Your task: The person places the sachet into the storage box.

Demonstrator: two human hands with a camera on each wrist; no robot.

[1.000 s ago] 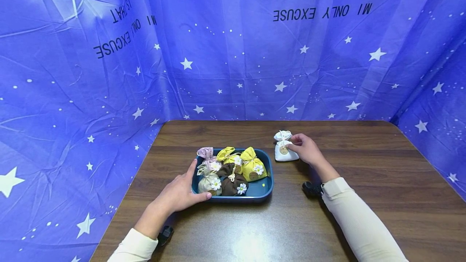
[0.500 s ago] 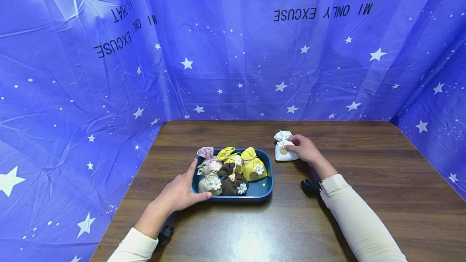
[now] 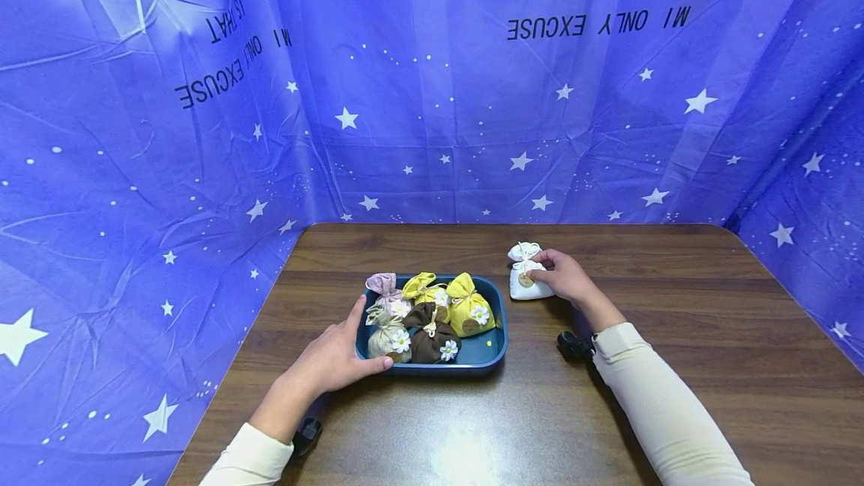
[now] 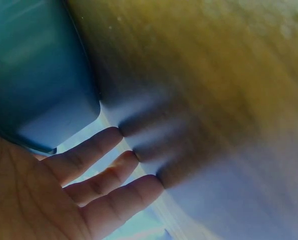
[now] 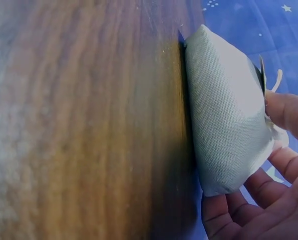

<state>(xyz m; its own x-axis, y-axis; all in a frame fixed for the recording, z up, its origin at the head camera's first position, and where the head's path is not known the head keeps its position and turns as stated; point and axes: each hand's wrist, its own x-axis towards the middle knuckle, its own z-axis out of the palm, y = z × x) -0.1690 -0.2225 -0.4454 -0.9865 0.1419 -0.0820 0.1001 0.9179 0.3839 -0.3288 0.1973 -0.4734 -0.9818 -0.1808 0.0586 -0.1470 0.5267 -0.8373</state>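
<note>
A white drawstring pouch (image 3: 531, 285) with a round tan tag lies on the table right of the blue tray (image 3: 501, 351). My right hand (image 3: 568, 276) grips this pouch from its right side near the tied neck. The right wrist view shows the thumb by the tag and fingers against the side of the pouch (image 5: 224, 115). My left hand (image 3: 331, 355) rests against the tray's left end, thumb along the front rim. In the left wrist view, extended fingers (image 4: 123, 197) reach the table beside the tray wall (image 4: 43, 75).
The tray holds a lilac pouch (image 3: 385, 287), two yellow pouches, one of them (image 3: 466, 306) at the right, a pale patterned pouch (image 3: 385, 340) and a dark brown pouch (image 3: 425, 343). Several bear white flowers. A blue star-printed curtain (image 3: 459, 111) hangs behind the wooden table (image 3: 709, 321).
The right forearm has shifted very slightly left, and the right thumb has moved a little onto the white pouch's tag. The left hand, the tray and its pouches stay put.
</note>
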